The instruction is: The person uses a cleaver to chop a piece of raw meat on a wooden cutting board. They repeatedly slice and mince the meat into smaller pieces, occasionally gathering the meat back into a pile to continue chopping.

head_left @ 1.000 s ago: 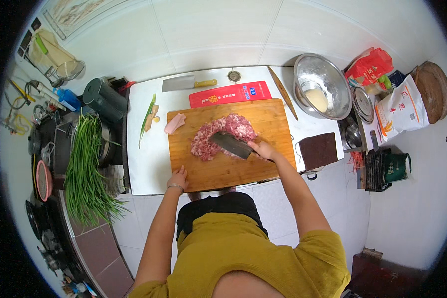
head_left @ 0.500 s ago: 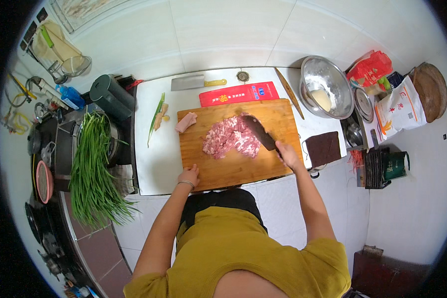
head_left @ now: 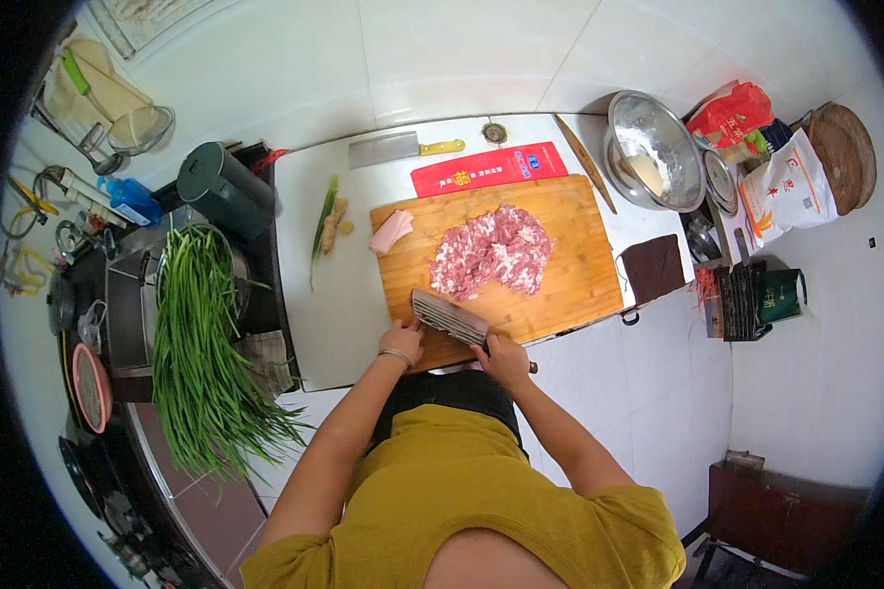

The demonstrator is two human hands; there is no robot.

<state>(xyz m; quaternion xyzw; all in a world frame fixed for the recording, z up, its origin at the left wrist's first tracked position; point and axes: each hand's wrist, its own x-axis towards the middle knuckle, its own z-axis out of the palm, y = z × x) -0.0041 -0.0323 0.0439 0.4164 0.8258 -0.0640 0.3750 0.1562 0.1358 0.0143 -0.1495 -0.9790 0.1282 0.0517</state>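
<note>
My right hand [head_left: 507, 359] grips the handle of a dark, broad-bladed cleaver [head_left: 450, 319]. Its blade lies low and slanting across the near-left part of a wooden cutting board [head_left: 560, 304]. Close to the blade's far end, my left hand [head_left: 404, 340] rests at the board's left edge with its fingers apart; whether they touch the blade I cannot tell. Beyond the cleaver sits a heap of chopped pink and white meat [head_left: 491, 250]. A pale pink slab of meat [head_left: 392, 232] lies at the board's far-left corner.
A second cleaver [head_left: 388, 148], a red packet [head_left: 486, 169], green onion [head_left: 324, 221] and ginger [head_left: 334, 218] surround the board. At right stand a metal bowl [head_left: 692, 162] with pale dough and a dark cloth [head_left: 653, 268]. Long green chives [head_left: 201, 344] hang at left.
My right hand has brought the cleaver from the heap's right side to the board's near-left edge, beside my left hand. The view has shifted slightly.
</note>
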